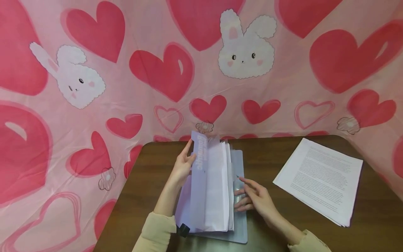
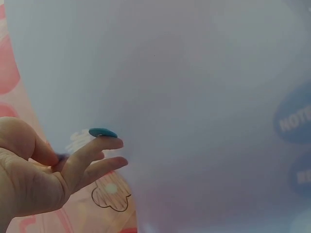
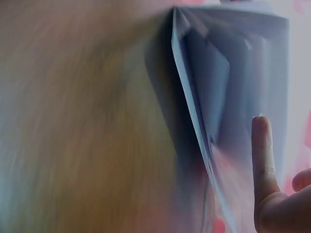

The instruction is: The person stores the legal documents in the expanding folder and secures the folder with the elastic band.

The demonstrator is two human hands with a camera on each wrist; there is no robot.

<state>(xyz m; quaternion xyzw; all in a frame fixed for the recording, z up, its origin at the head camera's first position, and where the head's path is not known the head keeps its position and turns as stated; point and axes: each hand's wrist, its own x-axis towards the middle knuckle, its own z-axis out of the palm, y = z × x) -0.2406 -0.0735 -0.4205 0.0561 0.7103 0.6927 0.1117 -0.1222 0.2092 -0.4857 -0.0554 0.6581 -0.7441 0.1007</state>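
Observation:
A lilac plastic folder [image 1: 198,196] with printed lettering lies on the table, its cover raised on the left. My left hand [image 1: 182,166] holds that cover near its upper left edge, with thumb and finger meeting there in the left wrist view. A teal oval [image 2: 102,132] shows on one of its fingers. White sheets and clear sleeves [image 1: 217,189] stand partly fanned inside the folder. At their right side is my right hand [image 1: 256,197], its fingers spread over the folder's bluish back cover [image 1: 240,231]. In the right wrist view one finger points straight along the sleeves.
To the right, a stack of printed sheets [image 1: 321,180] lies askew on the brown wooden table [image 1: 264,154]. A black item [image 1: 183,230] is at the left sleeve's cuff. Behind the table hangs a pink cloth [image 1: 176,21] with hearts and rabbits.

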